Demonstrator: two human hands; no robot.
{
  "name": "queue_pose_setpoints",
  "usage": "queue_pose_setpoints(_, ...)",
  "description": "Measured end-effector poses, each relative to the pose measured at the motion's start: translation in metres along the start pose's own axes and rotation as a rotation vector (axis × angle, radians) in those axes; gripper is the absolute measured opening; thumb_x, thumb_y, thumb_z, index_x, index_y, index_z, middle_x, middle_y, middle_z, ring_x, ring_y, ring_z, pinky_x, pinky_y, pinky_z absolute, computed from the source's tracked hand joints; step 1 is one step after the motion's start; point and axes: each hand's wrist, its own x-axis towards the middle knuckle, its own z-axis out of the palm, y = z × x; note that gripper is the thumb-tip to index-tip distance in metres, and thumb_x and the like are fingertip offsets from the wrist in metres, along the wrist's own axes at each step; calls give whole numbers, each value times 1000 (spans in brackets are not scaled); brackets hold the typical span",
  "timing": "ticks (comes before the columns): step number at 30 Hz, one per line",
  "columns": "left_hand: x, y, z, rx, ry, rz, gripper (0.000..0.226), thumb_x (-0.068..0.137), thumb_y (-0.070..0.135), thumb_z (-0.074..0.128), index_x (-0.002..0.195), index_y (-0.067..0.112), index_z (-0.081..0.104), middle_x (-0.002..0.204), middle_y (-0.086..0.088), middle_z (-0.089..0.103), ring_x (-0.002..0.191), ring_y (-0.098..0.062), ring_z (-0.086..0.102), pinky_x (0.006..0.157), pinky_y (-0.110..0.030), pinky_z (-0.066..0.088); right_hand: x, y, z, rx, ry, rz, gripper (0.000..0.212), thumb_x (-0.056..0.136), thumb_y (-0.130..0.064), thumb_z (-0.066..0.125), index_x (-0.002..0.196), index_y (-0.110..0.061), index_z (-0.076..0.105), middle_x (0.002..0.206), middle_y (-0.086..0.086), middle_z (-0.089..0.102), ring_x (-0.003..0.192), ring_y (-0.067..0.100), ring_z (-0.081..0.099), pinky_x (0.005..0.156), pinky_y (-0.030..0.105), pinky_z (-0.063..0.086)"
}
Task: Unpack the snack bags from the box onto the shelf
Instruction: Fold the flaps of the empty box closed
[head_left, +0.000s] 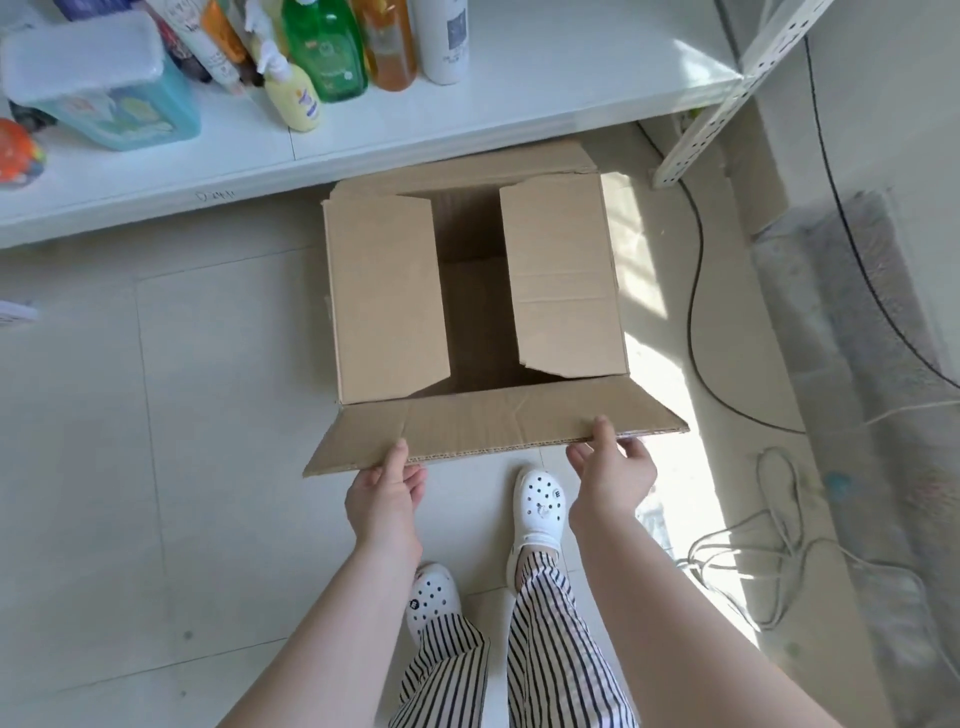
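Box (475, 291): sat mid-frame, just above both hands.
Left hand (387, 493): pinched its near flap (493, 428).
Right hand (613, 467): pinched the same flap.

One cardboard box (475, 291) sits at centre, showing three flaps. Two hands, the left hand (387, 496) and right hand (613, 475), appear at six o'clock, with two white clogs (537, 506). Roughly seven bottles (324, 49) stand on one shelf (467, 119) at eleven o'clock.
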Motion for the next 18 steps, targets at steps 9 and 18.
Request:
queue_pose_setpoints(9,16,79,54,261,-84,334,29,90,25,66,112,8,58,98,-2,62,87,-15,59,81,-21,52,17,-50,73,-316,-107,-247,36,90,-38,67,121,-25,55,126,2,60,108,17,60,93,41,53)
queue_pose_setpoints(18,104,90,96,1028,94,628,108,74,56,71,152,20,6,158,-14,5,145,-30,8,116,-51,18,106,-66,126,-1171,-284,-775,90,82,-63,61,154,-26,23,161,3,21,151,20,8,119,49,24)
